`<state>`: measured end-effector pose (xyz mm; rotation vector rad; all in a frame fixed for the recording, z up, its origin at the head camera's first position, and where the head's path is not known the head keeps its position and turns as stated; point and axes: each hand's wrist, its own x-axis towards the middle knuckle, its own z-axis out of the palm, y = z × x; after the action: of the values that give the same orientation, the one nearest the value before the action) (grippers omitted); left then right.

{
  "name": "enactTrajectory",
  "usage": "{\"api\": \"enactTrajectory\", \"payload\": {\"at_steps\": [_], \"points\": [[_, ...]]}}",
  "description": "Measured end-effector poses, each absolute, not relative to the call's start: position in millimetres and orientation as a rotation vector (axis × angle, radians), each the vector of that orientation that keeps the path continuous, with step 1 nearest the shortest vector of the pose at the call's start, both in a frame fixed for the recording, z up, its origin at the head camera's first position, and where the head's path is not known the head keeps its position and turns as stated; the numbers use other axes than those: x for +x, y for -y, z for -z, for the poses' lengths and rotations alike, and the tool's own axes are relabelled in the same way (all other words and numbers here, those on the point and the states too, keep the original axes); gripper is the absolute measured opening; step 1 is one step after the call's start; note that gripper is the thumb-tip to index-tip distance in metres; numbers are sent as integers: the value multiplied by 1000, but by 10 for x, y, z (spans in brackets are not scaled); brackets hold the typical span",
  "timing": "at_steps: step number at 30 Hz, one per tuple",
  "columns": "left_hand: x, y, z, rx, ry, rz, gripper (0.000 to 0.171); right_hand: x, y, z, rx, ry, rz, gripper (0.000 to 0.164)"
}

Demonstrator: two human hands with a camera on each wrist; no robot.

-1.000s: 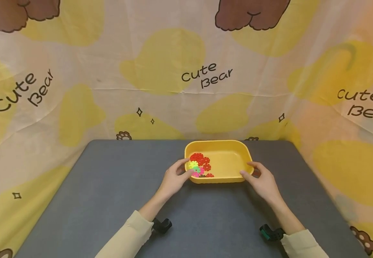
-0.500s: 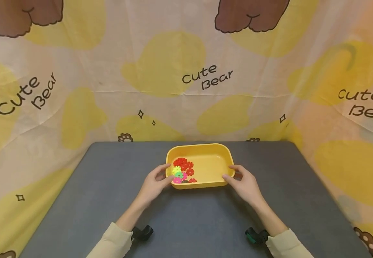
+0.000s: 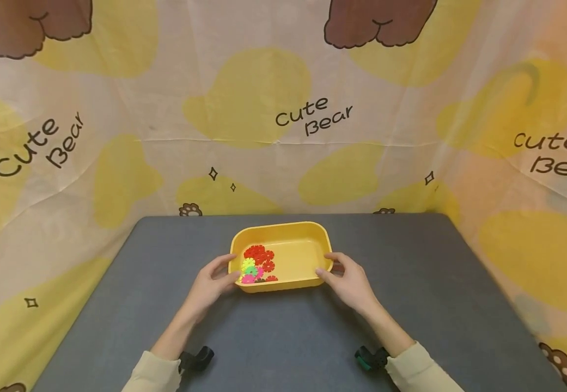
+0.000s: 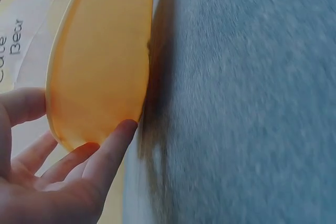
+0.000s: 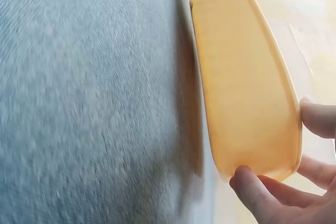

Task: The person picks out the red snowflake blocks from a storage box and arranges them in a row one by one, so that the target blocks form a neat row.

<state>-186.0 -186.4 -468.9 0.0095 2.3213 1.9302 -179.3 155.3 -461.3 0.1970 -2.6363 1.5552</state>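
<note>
head view: a pale cloth [image 3: 361, 71] with yellow patches, brown bear shapes and "cute bear" lettering hangs behind and beside a dark grey-blue table [image 3: 273, 337]. over the middle of the table, towards its far side, is a yellow tray [image 3: 300, 258], rounded at the corners and a little askew to the table's far edge. a dark shadow lies along its base; whether the base touches the table i cannot tell. two cream sleeves [image 3: 418, 366] reach in from the near side. the left hand [image 3: 209, 283] pinches the tray's left end, thumb at the rim, fingers against the outer wall; the right hand [image 3: 352, 280] grips the right end likewise. a black device [image 3: 197, 359] sits at each wrist. smallest are the notched round pieces, gathered in the tray's left part: several red pieces [image 3: 255, 253], then yellow, green and pink ones [image 3: 248, 279] nearer the person, some overlapping.
</note>
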Motion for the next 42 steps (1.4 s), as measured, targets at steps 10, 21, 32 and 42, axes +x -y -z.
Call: {"api": "enactTrajectory", "payload": {"at_steps": [10, 21, 32, 42], "points": [[-1855, 2125, 4737, 9, -2287, -1924, 57, -1799, -1383, 4667, 232, 2668, -1508, 51], [-1861, 2288, 4704, -3, -2281, -1867, 56, -1808, -1278, 4738, 241, 2690, -1503, 48], [-1871, 2362, 4642, 34, -2281, -1850, 59, -1863, -1267, 4784, 277, 2714, -1503, 48], [-1895, 2398, 4669, 69, -2292, -1829, 60, -1902, -1338, 4700, 340, 2730, -1552, 52]]}}
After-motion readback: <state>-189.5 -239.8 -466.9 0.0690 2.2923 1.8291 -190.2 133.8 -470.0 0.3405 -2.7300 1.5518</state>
